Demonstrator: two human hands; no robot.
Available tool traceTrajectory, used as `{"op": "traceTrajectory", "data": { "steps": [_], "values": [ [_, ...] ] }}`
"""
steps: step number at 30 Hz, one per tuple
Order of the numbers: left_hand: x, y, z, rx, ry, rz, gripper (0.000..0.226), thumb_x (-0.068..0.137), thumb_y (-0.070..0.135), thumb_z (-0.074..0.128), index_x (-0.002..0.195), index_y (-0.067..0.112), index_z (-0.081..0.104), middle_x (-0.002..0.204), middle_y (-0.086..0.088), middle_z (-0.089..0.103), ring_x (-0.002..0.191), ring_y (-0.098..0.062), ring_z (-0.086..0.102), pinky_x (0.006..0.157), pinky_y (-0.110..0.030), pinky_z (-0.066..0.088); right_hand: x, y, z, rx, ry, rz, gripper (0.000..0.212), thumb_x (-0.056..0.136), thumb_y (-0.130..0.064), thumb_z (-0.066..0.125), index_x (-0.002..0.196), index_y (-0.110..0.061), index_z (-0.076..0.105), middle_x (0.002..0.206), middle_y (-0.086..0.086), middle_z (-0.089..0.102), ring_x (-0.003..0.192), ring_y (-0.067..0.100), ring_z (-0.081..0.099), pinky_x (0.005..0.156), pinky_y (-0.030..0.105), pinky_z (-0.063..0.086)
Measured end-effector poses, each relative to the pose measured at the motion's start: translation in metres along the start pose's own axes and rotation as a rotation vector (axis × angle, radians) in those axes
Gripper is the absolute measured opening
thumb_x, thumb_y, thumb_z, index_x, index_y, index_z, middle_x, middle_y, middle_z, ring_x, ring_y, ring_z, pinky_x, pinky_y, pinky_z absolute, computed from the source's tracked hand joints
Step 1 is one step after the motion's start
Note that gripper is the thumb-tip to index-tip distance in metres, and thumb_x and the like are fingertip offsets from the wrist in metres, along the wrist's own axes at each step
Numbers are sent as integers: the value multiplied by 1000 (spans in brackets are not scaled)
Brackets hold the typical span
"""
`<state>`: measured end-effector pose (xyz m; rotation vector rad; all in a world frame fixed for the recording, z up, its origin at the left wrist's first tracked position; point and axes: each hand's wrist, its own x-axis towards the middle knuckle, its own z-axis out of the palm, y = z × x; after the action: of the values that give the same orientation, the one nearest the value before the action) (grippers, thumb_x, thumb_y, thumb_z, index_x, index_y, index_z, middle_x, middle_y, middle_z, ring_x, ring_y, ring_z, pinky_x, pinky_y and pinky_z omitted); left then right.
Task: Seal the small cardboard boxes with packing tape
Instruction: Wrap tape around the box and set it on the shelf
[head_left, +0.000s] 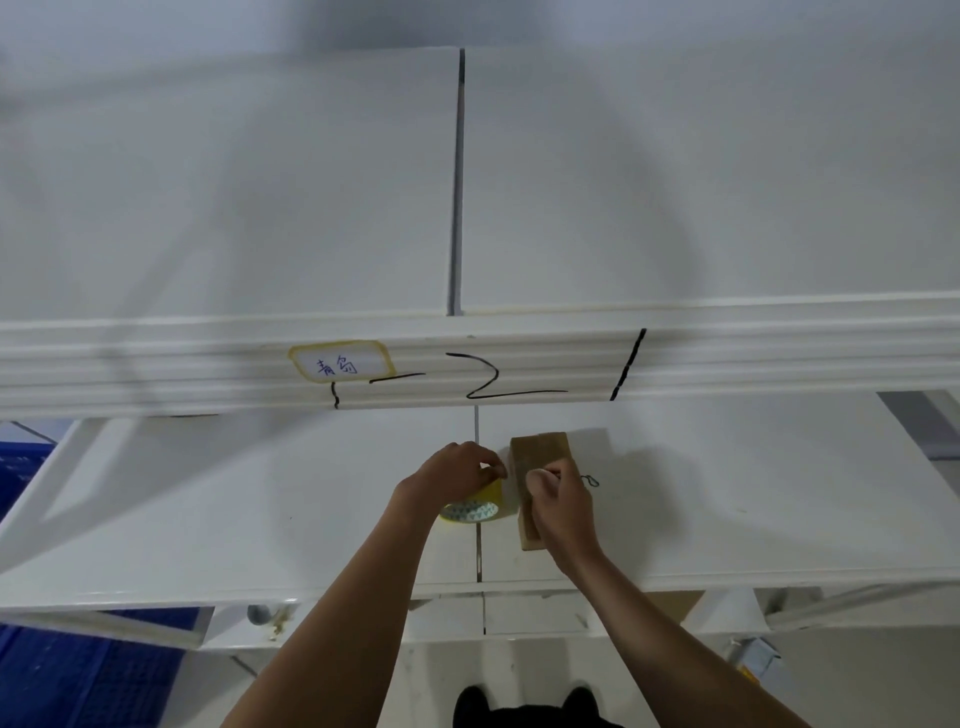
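Two bare forearms reach forward from the bottom of the frame over a white table (260, 519). On that surface, just right of the seam between two panels, lies a small cardboard box (535, 457), long side running away from the camera. At its left side stands a roll of yellowish packing tape (475, 506) with a white-and-teal printed core. Curled over the top of the roll, the left hand (452, 473) grips it, its fingertips close to the box's left edge. Over the near half of the box sits the right hand (558, 499), fingers curled with thumb and forefinger pinched together; what they pinch is too small to tell, possibly the tape's free end. A small dark scribble (589, 480) marks the table just right of this hand. Beyond, a ribbed white rail (727, 353) carries a yellow-edged handwritten label (340, 361) and black marker strokes. Blue crates (78, 675) show at lower left.
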<state>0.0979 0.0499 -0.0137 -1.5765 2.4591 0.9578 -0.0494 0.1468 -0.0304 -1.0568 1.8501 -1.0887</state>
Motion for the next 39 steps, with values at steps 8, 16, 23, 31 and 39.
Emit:
{"op": "traceTrajectory", "data": {
  "steps": [8, 16, 23, 31, 39],
  "values": [
    [9, 10, 2, -43, -147, -75, 27, 102, 33, 48, 119, 28, 68, 128, -2, 62, 110, -24, 60, 92, -32, 48, 2, 1, 2, 149, 47, 26, 10, 100, -13, 56, 98, -3, 54, 80, 1, 59, 69, 9, 54, 56, 12, 44],
    [3, 0, 7, -279, -68, -257, 33, 96, 37, 60, 119, 16, 71, 122, -4, 62, 98, -21, 57, 88, -32, 51, 3, 4, 6, 126, 39, 51, 12, 101, -25, 55, 97, -15, 52, 84, 0, 61, 74, 13, 58, 69, 37, 50],
    [-14, -12, 18, -556, 8, -265, 20, 94, 37, 67, 105, 22, 70, 117, -4, 62, 96, -22, 61, 80, -31, 55, 5, -7, -3, 238, 50, 156, 7, 100, -22, 53, 103, -16, 56, 89, 6, 66, 75, 16, 60, 66, 32, 49],
    [-28, -16, 12, -759, 93, -240, 13, 99, 24, 61, 100, 15, 70, 107, -4, 64, 88, -19, 63, 72, -27, 56, 28, 4, -49, 113, 243, 76, 8, 97, -23, 62, 100, -16, 66, 93, -3, 69, 86, 16, 66, 67, 29, 50],
    [-30, -14, 3, -900, 225, -256, 14, 98, 23, 63, 103, 12, 69, 109, -6, 64, 90, -21, 63, 69, -27, 54, 38, 65, -79, -352, 196, 220, 28, 93, -24, 65, 115, -5, 68, 111, 13, 72, 106, 35, 65, 95, 43, 50]
  ]
}}
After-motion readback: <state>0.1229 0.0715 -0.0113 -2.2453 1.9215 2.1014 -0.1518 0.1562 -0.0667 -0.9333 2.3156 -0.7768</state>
